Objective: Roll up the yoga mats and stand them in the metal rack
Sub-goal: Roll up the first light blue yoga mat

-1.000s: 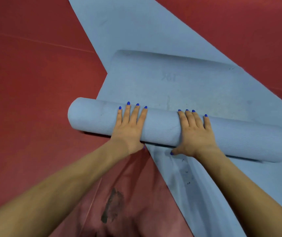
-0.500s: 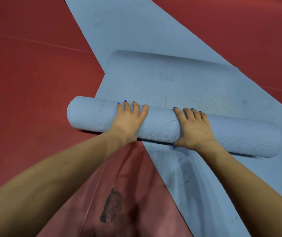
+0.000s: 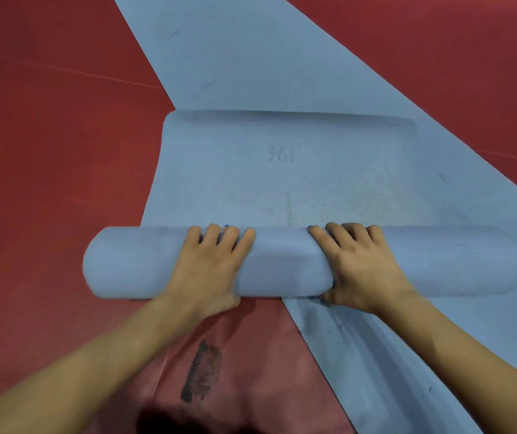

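Observation:
A light blue yoga mat is mostly rolled into a thick roll (image 3: 285, 264) lying crosswise on the floor. Its flat unrolled end (image 3: 282, 170), with a faint printed logo, stretches away from me. My left hand (image 3: 210, 270) grips the roll left of centre, fingers curled over its far side. My right hand (image 3: 360, 270) grips it right of centre, fingers over the top and thumb underneath. A second blue mat (image 3: 251, 57) lies flat and diagonal beneath the first, running from the top of the view to the bottom right. The metal rack is out of view.
Red floor (image 3: 47, 151) surrounds the mats. A dark scuff mark (image 3: 201, 371) is on the floor near me, between my forearms.
My fingers went from lying flat on the roll to curling over its far side. The roll has turned from slanted to level across the view, and the flat end looks shorter.

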